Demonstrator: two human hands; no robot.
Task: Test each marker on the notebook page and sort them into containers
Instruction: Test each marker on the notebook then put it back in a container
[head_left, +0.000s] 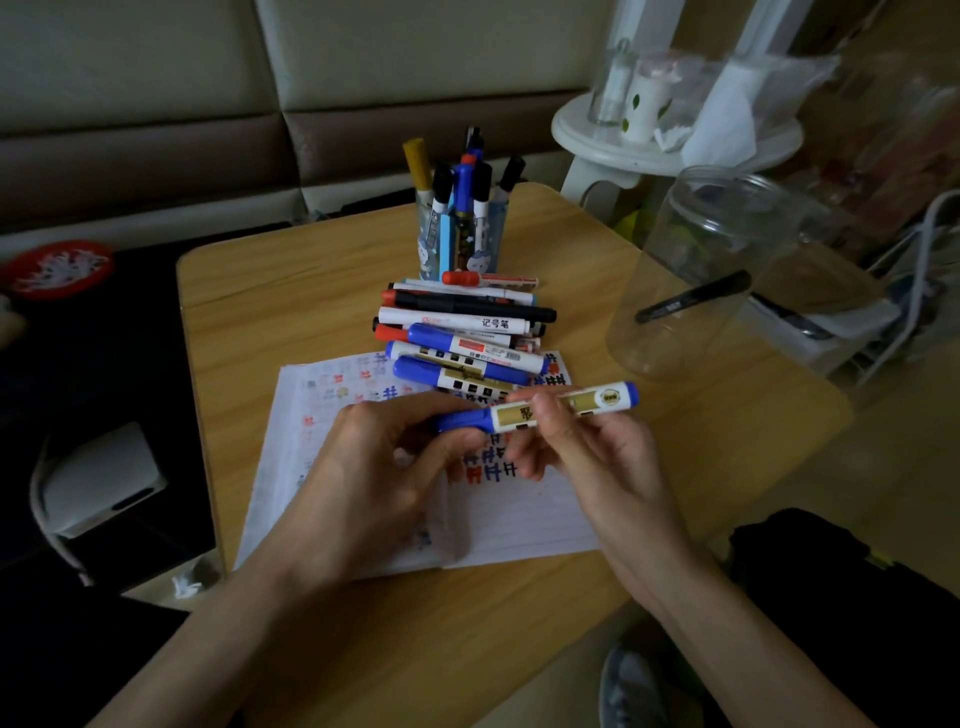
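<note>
Over notebook (519, 519), blue marker (540, 410) held level; left hand (374, 467) grip curled round cap end, right hand (587, 452) grip pinching barrel; opposed holds probably suit pulling the cap; jar (727, 223) and cup (431, 254) stand near for sorting.

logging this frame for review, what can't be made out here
- Head view: blue marker cap end, covered by fingers of the left hand.
- Head view: marks on notebook page, hidden under left hand and right hand.
- Head view: label print on pile of markers, too small and blurred.
</note>
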